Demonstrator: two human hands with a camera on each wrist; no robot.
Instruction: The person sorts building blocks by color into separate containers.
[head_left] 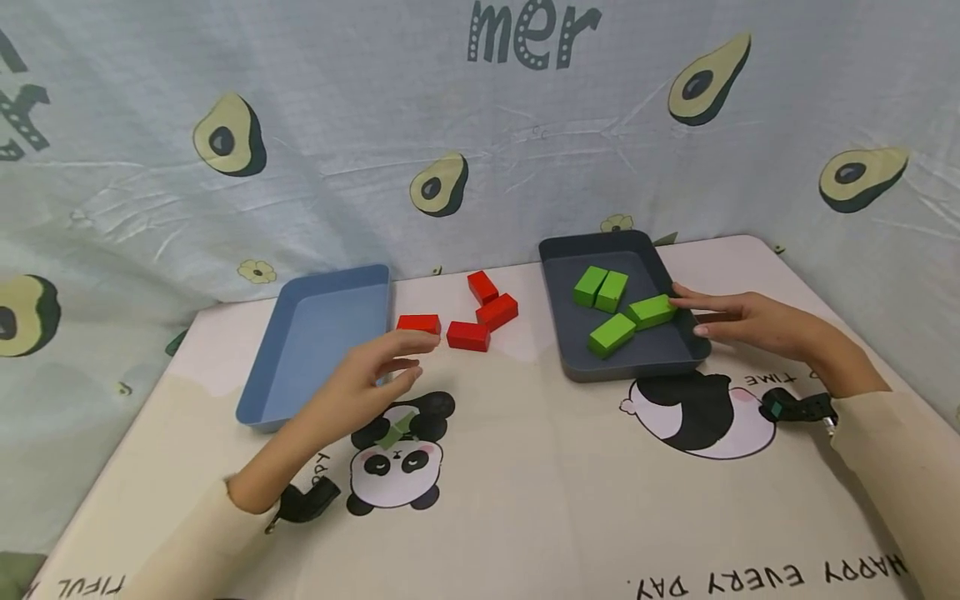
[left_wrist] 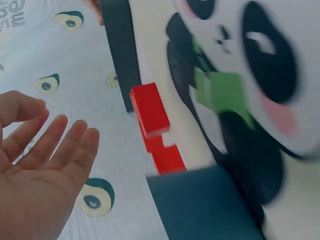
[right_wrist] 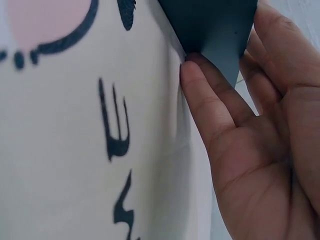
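Observation:
Fingers loosely bent and holding nothing, my left hand [head_left: 367, 383] hovers between the blue tray [head_left: 257, 367] and several red blocks [head_left: 468, 336]. In the left wrist view, the palm and spread fingers [left_wrist: 75, 145] face the camera, with red blocks [left_wrist: 150, 107] beside them. At the other side, my right hand [head_left: 765, 329] is at the right wall of the dark grey tray [head_left: 600, 372], fingers mostly straight. The right wrist view shows fingers [right_wrist: 205, 100] touching the tray's outer wall [right_wrist: 210, 25]. Inside that tray lie several green blocks [head_left: 612, 335].
A pale cloth [head_left: 525, 500] printed with pandas and lettering covers the table. Behind it hangs a curtain [head_left: 337, 167] with avocado prints, close to the trays' far edges. A black wrist device [head_left: 798, 407] sits below the right wrist, another [head_left: 307, 502] by the left.

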